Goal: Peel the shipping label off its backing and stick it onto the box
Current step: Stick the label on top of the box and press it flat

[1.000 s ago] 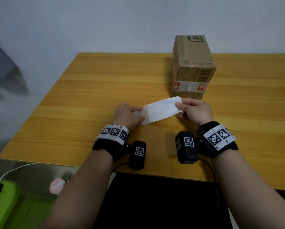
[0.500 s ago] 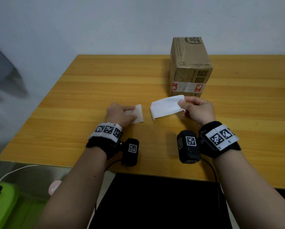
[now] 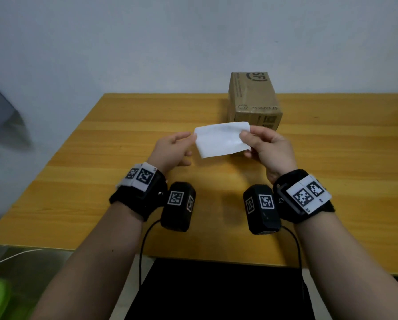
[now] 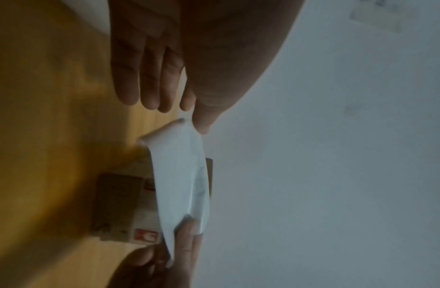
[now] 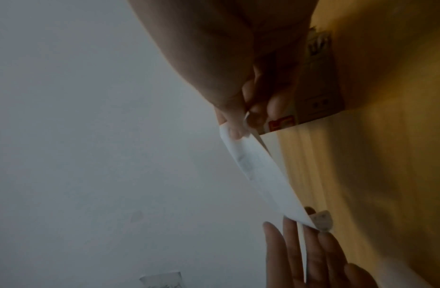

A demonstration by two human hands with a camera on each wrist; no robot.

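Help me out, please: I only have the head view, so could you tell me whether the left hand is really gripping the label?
Observer: No firm grip shows. In the left wrist view the left hand has straight fingers, and only the thumb tip touches the label at its edge.
Operator: Is that end of the label flat?
Observer: No. The right wrist view shows its corner curled over beside the left fingertips.
Operator: How does the right hand hold it underneath?
Observer: The right hand pinches the other end between its thumb and curled fingers.
Operator: Is the label hiding anything on the box?
Observer: Yes, a red mark low on the box.
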